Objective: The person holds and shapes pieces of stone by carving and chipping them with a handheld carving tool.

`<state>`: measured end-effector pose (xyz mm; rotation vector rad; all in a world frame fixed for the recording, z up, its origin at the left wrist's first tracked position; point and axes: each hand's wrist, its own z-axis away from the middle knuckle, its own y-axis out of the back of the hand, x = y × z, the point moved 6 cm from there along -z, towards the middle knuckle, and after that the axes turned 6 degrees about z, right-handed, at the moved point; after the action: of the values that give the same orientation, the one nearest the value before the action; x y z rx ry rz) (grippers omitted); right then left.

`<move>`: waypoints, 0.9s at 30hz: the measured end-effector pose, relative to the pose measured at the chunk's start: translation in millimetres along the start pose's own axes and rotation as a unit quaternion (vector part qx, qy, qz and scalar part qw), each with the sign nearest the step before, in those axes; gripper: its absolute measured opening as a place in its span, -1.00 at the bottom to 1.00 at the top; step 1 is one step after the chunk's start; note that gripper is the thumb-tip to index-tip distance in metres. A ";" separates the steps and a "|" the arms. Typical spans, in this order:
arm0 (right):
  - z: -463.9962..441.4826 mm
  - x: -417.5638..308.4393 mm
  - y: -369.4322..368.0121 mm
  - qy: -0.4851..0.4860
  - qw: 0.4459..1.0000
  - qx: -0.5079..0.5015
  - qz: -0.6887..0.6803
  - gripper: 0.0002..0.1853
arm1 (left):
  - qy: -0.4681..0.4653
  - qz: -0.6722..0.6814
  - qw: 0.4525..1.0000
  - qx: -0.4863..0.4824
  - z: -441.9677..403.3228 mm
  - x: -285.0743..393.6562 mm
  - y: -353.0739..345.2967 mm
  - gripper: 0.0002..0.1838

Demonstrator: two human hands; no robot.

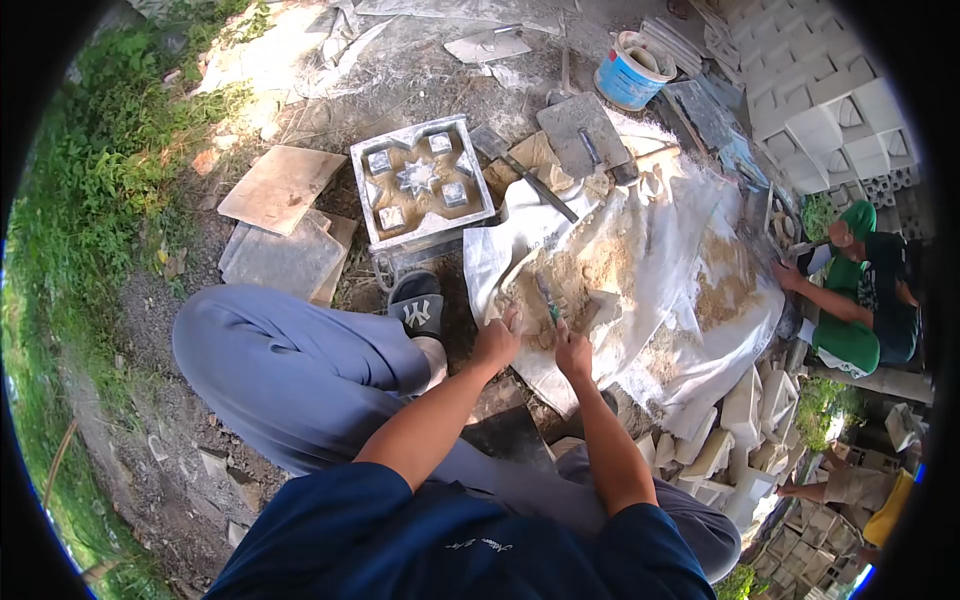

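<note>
My right hand (573, 355) is closed around a narrow tool with a green part near the grip (553, 312); its darker end points away from me over the sand. My left hand (495, 345) is beside it at the near edge of the white sack (490, 265), fingers curled; what they hold, if anything, I cannot make out. Tan sand (605, 250) is heaped on the sack in front of both hands. Beyond my left hand stands a square metal mold (362, 190), with a star shape and several raised blocks inside.
Flat boards (280, 188) lie left of the mold. A float with a handle (580, 135) and a blue bucket (628, 82) are beyond the sack. Pale blocks (742, 408) are piled at right. One person (850, 290) sits at right; another (870, 495) is lower down.
</note>
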<state>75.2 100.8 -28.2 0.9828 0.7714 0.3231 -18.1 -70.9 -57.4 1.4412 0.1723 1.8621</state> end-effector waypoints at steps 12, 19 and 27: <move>-1.3 -10.1 9.5 -0.024 1.000 -0.015 -0.007 -0.23 | 0.016 0.037 0.999 0.006 3.6 -1.9 -1.6 -0.48; -0.7 6.1 1.7 -0.067 0.997 -0.026 -0.039 -0.26 | -0.003 0.011 0.999 -0.040 8.8 8.4 2.9 -0.59; -6.7 20.2 -11.8 -0.064 0.993 -0.058 -0.076 -0.15 | 0.005 -0.014 0.999 0.038 15.7 7.5 21.7 -0.52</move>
<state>83.4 110.2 -49.1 0.8227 0.6983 0.1700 -15.3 -86.6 -34.6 1.4745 0.2699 1.8573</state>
